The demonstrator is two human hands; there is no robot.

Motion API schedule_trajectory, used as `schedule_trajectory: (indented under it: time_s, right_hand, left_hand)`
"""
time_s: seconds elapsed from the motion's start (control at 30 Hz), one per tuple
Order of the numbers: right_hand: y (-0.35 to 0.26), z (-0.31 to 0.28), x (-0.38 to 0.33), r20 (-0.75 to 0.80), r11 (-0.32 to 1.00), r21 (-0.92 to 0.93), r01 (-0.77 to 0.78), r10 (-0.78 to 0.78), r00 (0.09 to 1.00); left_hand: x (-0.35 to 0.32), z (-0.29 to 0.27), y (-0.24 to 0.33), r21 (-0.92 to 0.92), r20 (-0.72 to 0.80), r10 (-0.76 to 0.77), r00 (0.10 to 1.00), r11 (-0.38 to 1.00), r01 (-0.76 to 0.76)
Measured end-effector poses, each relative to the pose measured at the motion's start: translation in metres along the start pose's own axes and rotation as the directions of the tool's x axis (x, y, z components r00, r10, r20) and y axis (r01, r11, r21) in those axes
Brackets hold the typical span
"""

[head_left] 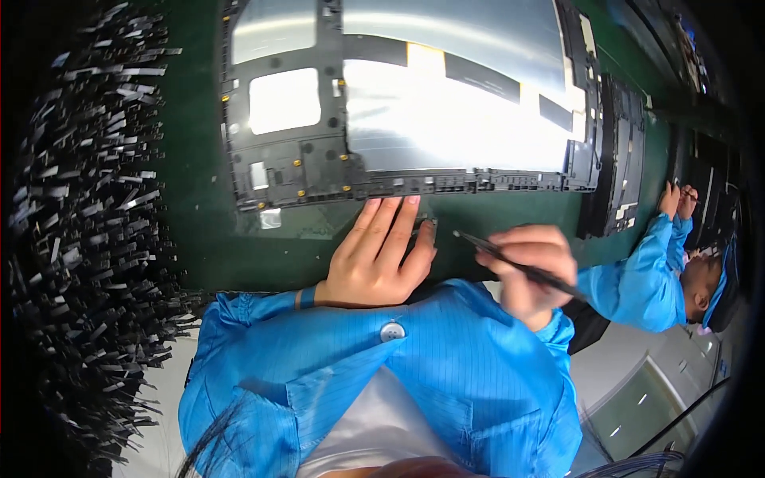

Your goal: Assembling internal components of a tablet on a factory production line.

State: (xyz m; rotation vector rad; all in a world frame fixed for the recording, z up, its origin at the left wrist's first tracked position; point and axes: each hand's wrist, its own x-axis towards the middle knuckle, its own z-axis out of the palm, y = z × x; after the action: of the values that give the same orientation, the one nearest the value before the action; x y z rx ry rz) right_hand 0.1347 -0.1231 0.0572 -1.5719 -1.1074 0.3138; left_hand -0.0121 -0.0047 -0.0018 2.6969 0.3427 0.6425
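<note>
Nearest to us, both forearms in blue ribbed sleeves [446, 358] cross the lower part of the view; a white button [391, 331] sits on the cuff of the upper sleeve. Our left hand [377, 259] lies palm down on the green mat [199, 239], fingers extended and held close together, gripping nothing; the fingertips reach the lower edge of the panel frame [319, 171], touching or nearly touching it; the thumb points toward a small dark part [426, 223] on the mat just below that edge. Our right hand [527, 271] is curled closed around thin black tweezers [510, 261]; the tip of the tool points left and hovers just beside the left thumb and near the small dark part; we cannot tell whether the tip holds anything.

Beyond the hands, the large panel lies flat on the mat; its black frame carries small brass-coloured points, and its bright silver sheet [446, 119] reflects strong light. A second dark frame [621, 159] lies just to the right of the panel.

To the left, a dense field of small black strips [88, 239] covers the surface. At the far right, a co-worker in a blue coat [645, 279] has both hands raised to another dark panel.
</note>
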Motion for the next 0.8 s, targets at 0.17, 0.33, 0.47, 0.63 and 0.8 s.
schedule_trajectory:
  time_s: [0.17,0.33,0.47,0.63,0.8]
  right_hand:
    - [-0.037,0.012,0.077,0.105,0.966,0.229,0.123,-0.150,0.983]
    - [-0.035,0.029,0.098,0.243,0.985,0.156,-0.077,0.038,0.969]
    - [-0.031,0.029,0.093,0.218,0.940,0.320,-0.116,0.047,0.975]
    - [-0.030,0.030,0.096,0.206,0.944,0.316,-0.100,0.035,0.978]
    - [-0.030,0.031,0.097,0.211,0.955,0.284,-0.086,0.026,0.977]
  left_hand:
    - [0.004,-0.006,-0.003,-0.051,-0.068,0.036,0.997,0.998,-0.039]
    - [0.000,-0.003,-0.004,-0.071,-0.119,-0.001,0.993,0.997,-0.008]
    - [-0.002,0.000,-0.005,-0.081,-0.129,-0.001,0.992,0.997,-0.010]
    - [-0.001,0.002,-0.006,-0.080,-0.128,0.002,0.992,0.997,-0.012]
    - [-0.002,0.002,-0.006,-0.078,-0.133,-0.001,0.991,0.997,-0.009]
